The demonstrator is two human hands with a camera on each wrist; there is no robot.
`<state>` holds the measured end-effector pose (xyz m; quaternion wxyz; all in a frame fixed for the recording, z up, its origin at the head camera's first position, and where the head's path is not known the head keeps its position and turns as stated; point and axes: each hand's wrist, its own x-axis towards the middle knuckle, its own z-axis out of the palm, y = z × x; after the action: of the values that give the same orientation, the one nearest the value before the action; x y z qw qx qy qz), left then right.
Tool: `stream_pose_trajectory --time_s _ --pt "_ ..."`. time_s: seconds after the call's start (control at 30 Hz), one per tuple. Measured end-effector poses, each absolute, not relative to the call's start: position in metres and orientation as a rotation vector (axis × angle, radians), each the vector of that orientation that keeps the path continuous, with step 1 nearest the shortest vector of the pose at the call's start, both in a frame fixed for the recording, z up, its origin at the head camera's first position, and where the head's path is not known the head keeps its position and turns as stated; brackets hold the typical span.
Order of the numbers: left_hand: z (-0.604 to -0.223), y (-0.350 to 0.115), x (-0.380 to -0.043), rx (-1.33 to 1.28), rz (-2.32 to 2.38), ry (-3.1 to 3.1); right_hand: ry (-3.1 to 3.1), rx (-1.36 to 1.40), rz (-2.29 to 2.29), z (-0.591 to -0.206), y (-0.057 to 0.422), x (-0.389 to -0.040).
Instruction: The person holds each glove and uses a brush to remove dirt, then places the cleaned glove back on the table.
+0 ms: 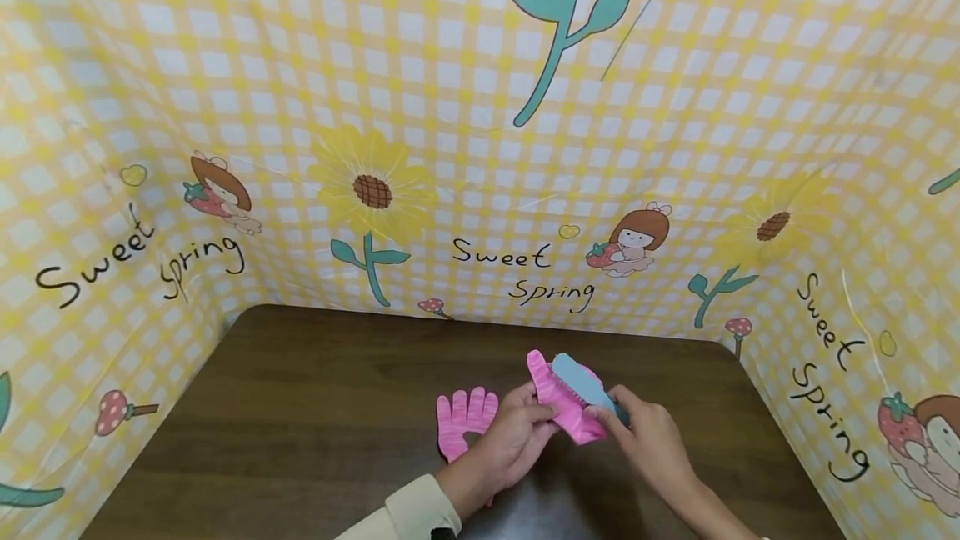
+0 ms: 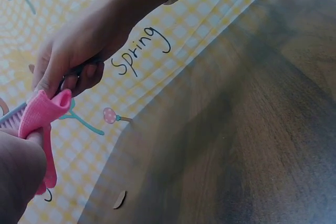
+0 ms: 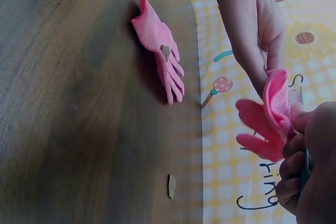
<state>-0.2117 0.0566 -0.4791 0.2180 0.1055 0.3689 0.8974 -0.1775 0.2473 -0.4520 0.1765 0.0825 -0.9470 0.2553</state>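
Observation:
A pink knitted glove is pinched in my left hand, held up over the table. My right hand grips a light-blue brush by its handle, with the bristles turned toward the glove and lying against it in the head view. In the left wrist view, the cuff of the held glove gapes and the brush bristles show beside it. A second pink glove lies flat on the table, left of my hands in the head view, with a brownish patch on it.
The dark wooden table has rounded far corners. Yellow checked cloth with printed flowers stands around its back and sides. A small brown flake lies on the table near its edge.

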Motion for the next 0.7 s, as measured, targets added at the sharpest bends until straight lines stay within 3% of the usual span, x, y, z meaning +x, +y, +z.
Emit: stream_pose_trajectory --time_s 0.4,0.7 --pt "-0.481 0.060 -0.210 0.295 2.498 1.007 -2.670 0.119 0.807 -0.452 0.256 -0.184" --pt "-0.482 0.059 -0.208 0.246 2.492 1.086 -2.754 -0.135 0.903 -0.446 0.281 -0.191"
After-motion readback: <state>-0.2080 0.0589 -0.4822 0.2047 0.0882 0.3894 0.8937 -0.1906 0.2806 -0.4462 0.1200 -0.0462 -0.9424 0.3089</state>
